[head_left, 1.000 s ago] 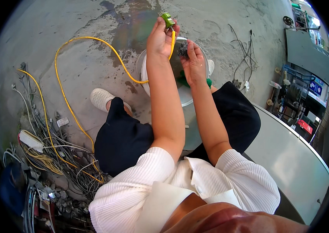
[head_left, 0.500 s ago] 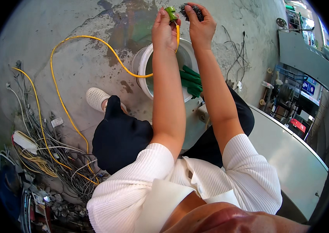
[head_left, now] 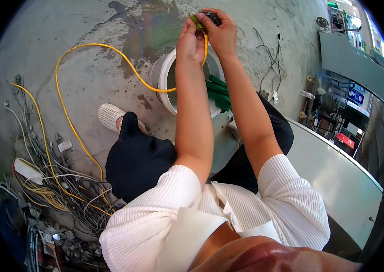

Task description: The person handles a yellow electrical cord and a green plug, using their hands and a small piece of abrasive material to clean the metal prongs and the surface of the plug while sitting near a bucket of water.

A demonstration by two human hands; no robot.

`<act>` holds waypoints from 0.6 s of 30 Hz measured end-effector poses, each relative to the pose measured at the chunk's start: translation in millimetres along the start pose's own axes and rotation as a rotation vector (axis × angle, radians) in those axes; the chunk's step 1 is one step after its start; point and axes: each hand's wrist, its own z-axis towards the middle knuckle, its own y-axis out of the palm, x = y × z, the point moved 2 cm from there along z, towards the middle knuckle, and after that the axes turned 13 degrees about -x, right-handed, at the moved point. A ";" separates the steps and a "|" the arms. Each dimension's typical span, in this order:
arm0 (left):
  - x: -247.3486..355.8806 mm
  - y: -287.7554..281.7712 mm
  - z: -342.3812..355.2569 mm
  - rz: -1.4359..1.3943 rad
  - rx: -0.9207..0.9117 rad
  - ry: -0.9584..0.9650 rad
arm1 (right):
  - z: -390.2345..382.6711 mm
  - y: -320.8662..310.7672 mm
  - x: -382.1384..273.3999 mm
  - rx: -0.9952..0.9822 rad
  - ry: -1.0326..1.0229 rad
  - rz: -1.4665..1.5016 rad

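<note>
My left hand (head_left: 190, 44) is closed round a green plug (head_left: 197, 21) with metal prongs, over the far side of a white bucket. A yellow cable (head_left: 130, 66) runs from the plug past the bucket and loops across the floor to the left. My right hand (head_left: 224, 37) pinches a dark wiry scouring pad (head_left: 213, 17), which now lies against the plug. My right fingers partly cover both. Water seems to stand in the white bucket (head_left: 166, 100), and green gloves (head_left: 219, 94) hang over its right side.
A heap of tangled cables (head_left: 65, 177) with a white power strip (head_left: 28, 171) lies on the left. Thin dark wires (head_left: 273, 63) are on the floor right of the bucket. A pale panel (head_left: 332, 177) stands close on my right, with a cluttered rack (head_left: 337, 109) beyond.
My right hand has moved left, bringing the scouring pad from beside the plug onto it. The left hand stays nearly in place, still holding the plug.
</note>
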 end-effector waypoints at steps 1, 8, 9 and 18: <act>-3.3 3.2 -1.3 0.019 -0.006 -0.028 | 3.4 -2.9 4.7 0.020 -0.019 -0.081; 4.9 -6.2 3.7 0.057 -0.084 0.063 | -11.6 1.0 -25.4 -0.075 -0.032 0.054; 5.3 -6.1 1.3 0.055 -0.096 0.051 | -14.2 0.4 -23.7 -0.074 -0.045 -0.011; 5.6 3.1 -5.0 0.086 -0.088 0.076 | -21.6 2.4 -20.3 -0.106 -0.025 0.133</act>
